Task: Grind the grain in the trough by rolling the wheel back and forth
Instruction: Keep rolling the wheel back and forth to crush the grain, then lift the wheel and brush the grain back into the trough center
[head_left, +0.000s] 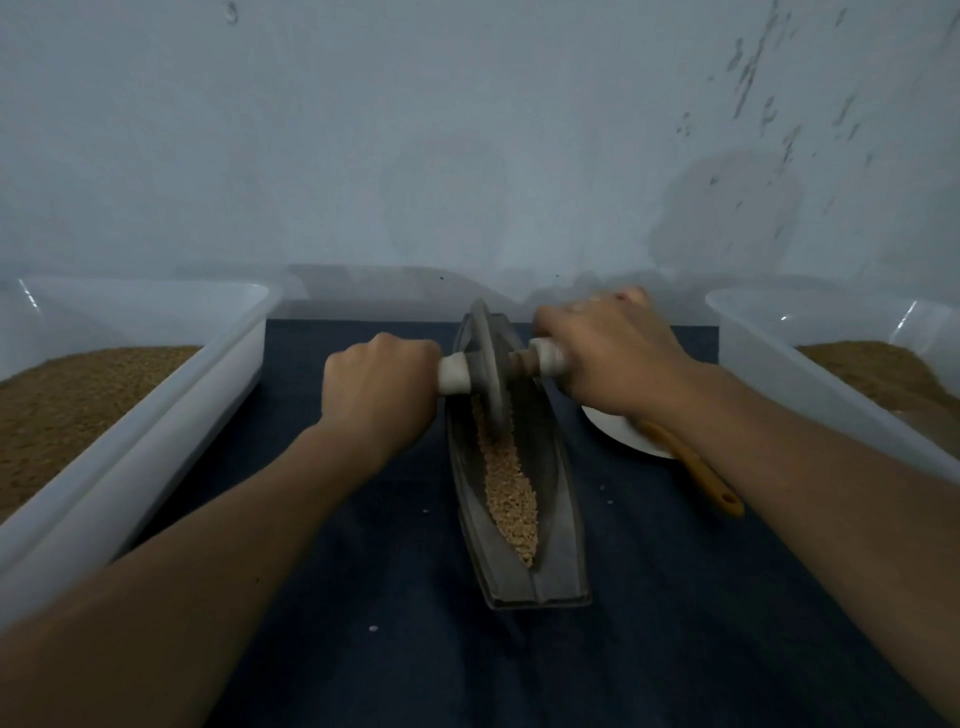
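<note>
Two bare hands work a grey wheel (491, 364) by its axle. The left hand (382, 382) has its fingers curled tight round the left handle (453, 375), and the right hand (608, 358) is wrapped round the right handle (545, 356). The wheel stands on edge at the far end of the boat-shaped trough (561, 545), which lies lengthwise mid-bench (649, 597). Grain (506, 483) fills the groove toward the near end. Grinding well probably means pressing evenly on both handles, keeping the wheel in the groove and drawing it the full length. No brand, label or writing is legible.
</note>
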